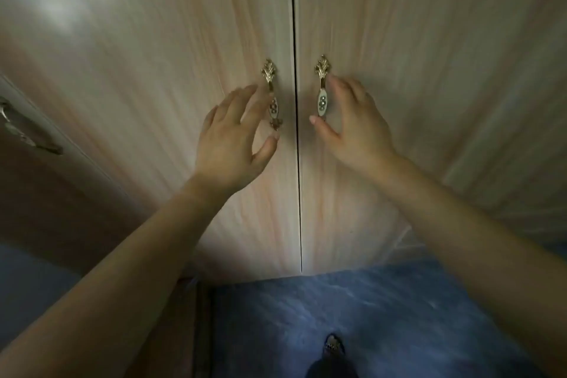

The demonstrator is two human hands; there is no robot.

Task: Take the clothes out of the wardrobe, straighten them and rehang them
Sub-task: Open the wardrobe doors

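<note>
A light wood wardrobe fills the view, its two doors (171, 49) shut with a thin dark gap between them. Each door has an ornate gold handle with a white oval centre. My left hand (233, 138) reaches the left handle (271, 92), fingers spread and partly covering it, thumb below. My right hand (352, 126) is at the right handle (322, 86), fingers apart beside it, thumb just under the oval. Neither hand is closed around a handle. No clothes are in sight.
A brown door or cabinet with a metal handle (18, 126) stands at the left. Blue carpet (383, 316) covers the floor in front of the wardrobe. One dark-clad foot (333, 347) shows at the bottom.
</note>
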